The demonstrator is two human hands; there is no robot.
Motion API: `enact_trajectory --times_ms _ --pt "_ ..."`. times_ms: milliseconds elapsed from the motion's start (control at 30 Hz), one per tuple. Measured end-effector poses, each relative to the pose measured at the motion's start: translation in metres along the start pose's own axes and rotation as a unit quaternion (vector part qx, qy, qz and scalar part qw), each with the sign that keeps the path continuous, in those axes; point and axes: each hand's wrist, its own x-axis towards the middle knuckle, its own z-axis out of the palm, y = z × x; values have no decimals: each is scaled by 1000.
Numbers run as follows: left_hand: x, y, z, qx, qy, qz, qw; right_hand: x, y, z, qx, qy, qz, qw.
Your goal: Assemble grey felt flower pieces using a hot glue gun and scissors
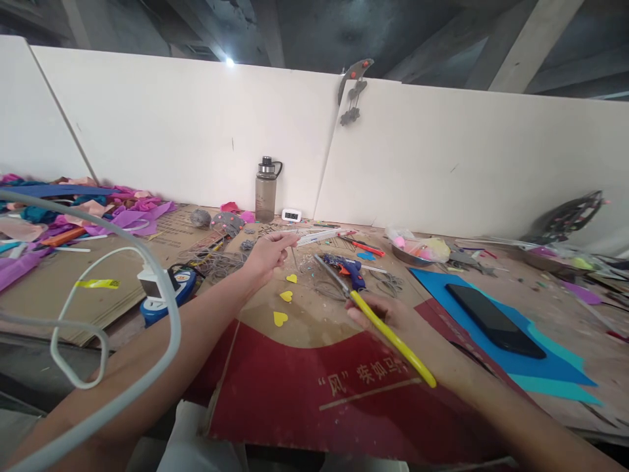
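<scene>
My right hand (pixel 376 311) is wrapped round a pair of pliers (pixel 388 334) with yellow handles, whose metal jaws point away to the upper left. Farther forward, my left hand (pixel 268 257) is closed in a pinch. A thin grey wire (pixel 295 257) shows just below its fingertips. Close beyond those fingertips lie white strips (pixel 322 236); whether they touch the hand I cannot tell. Three yellow paper hearts (pixel 280 318) lie in a row on the cardboard between my forearms. A blue glue gun (pixel 350 270) rests beyond the pliers' jaws.
A dark red and brown cardboard sheet (pixel 314 413) covers the near table. To the left are a blue power strip (pixel 170 298), a looping white cable (pixel 171 314) and coloured scraps (pixel 122 203). A phone (pixel 494 319) lies on blue sheets at right. A bottle (pixel 266 193) stands behind.
</scene>
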Motion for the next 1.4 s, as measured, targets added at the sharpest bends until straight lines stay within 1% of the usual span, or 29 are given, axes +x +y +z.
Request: enact_trajectory --times_ms 33,100,200,267,300,333,367,433,467,500,533,567,600,667,733,833,1000,1067,1133,1167,1200,1233,1267,1333,1400 --pt "2 1 -2 -17 -1 7 1000 -2 2 -2 -37 -33 -16 999" --pt "4 2 -4 -50 -29 18 998 -8 6 -4 -104 -104 -38 988" --pt "4 4 -3 -80 -83 26 993 -17 6 -8 -136 -154 -72 976" --pt "1 4 0 -82 -120 24 989 -21 3 -12 -150 -172 -97 969" --pt "-1 4 2 -80 -137 21 987 -21 1 -15 -161 -171 -106 966" --pt "-3 4 5 -77 -153 15 985 -21 -2 -17 -171 -149 -109 968" --pt "-6 4 7 -74 -169 8 983 -18 -5 -19 -174 -107 -109 973" --pt "-11 4 12 -66 -195 -6 979 -9 -13 -19 -145 18 -103 984" --pt "-14 5 15 -59 -207 -12 976 -2 -18 -18 -111 79 -100 986" --pt "-17 5 17 -51 -217 -17 975 6 -22 -15 -68 124 -99 985" --pt "-19 6 19 -42 -226 -20 973 15 -25 -10 -16 159 -90 983" --pt "-21 6 20 -33 -230 -22 972 24 -29 -5 38 176 -83 980" --pt "-22 7 21 -26 -232 -21 972 34 -31 2 94 171 -70 978" --pt "-23 6 21 -17 -233 -16 972 51 -33 14 203 155 -57 965" --pt "-21 4 19 -14 -234 -11 972 64 -32 24 273 135 -51 951" --pt "-18 2 16 -21 -241 -9 970 74 -31 31 324 126 -57 936" --pt "-18 5 16 -21 -254 -15 967 82 -36 32 392 111 -78 910" --pt "-15 5 14 13 -227 -22 974 85 -38 32 430 122 -78 891" --pt "-10 1 8 107 -170 -14 980 86 -37 30 470 154 -62 867" --pt "-6 -3 4 183 -139 1 973 86 -35 29 485 169 -51 857" --pt "-3 -7 0 275 -117 20 954 86 -32 27 491 180 -40 852" --pt "-1 -11 -4 356 -93 44 929 86 -29 25 486 188 -31 853" --pt "1 -16 -7 415 -88 63 903 86 -24 23 474 194 -24 859" --pt "3 -23 -12 497 -76 76 861 86 -15 21 432 196 -12 880" --pt "3 -27 -14 550 -77 80 828 89 -6 20 379 196 -7 905"
